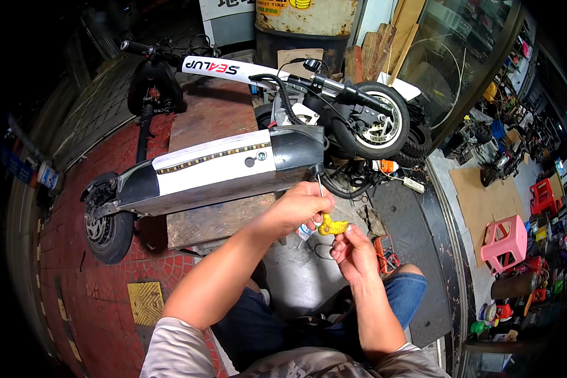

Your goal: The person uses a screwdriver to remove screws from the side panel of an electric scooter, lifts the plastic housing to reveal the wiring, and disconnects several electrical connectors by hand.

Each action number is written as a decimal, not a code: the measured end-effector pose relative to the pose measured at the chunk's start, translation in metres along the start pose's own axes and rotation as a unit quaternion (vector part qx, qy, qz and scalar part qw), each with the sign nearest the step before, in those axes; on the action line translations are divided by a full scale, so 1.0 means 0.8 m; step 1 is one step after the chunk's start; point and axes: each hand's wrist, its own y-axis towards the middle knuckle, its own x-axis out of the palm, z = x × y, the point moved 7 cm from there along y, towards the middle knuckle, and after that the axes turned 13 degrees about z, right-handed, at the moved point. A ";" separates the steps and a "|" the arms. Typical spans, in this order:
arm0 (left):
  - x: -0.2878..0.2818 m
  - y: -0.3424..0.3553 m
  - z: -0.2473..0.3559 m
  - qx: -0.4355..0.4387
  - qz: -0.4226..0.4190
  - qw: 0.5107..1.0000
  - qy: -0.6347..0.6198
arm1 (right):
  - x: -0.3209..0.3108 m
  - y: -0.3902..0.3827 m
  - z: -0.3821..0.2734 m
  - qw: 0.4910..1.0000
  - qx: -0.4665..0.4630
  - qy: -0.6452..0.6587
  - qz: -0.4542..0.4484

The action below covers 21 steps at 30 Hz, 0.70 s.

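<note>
A folded electric scooter (220,167) lies on its side on a wooden bench (214,220), white deck panel up, front wheel (375,123) at the right. My left hand (302,205) is closed around the metal shaft of a yellow-handled T wrench (331,225), whose tip points up at the scooter's black front end. Just below and to the right, my right hand (354,252) pinches the yellow handle. I cannot tell if the tip is seated in a screw.
The rear wheel (106,230) hangs over red brick paving at the left. An orange multimeter (384,247) lies on the floor by my knee. A pink plastic stool (504,242), cardboard sheet and cluttered tools stand at the right. A barrel stands behind.
</note>
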 end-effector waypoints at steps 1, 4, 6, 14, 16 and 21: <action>0.002 -0.003 0.004 -0.004 -0.008 1.000 0.009 | 0.003 -0.003 -0.006 1.000 -0.002 0.011 -0.017; 0.002 -0.012 0.016 -0.021 -0.026 0.999 0.034 | 0.000 -0.002 -0.008 0.995 0.060 -0.009 -0.083; 0.001 -0.012 0.022 -0.029 -0.039 0.998 0.049 | 0.001 -0.006 0.000 0.980 0.129 -0.020 -0.149; 0.002 -0.007 0.013 -0.045 -0.068 0.997 -0.008 | 0.083 -0.068 0.033 0.914 0.227 -0.100 -0.322; -0.004 -0.001 0.006 -0.037 -0.077 0.996 -0.006 | 0.088 -0.057 0.058 0.940 0.169 -0.162 -0.248; 0.001 0.001 0.005 -0.022 -0.056 0.998 -0.016 | 0.075 -0.017 0.044 0.895 -0.218 -0.383 -0.065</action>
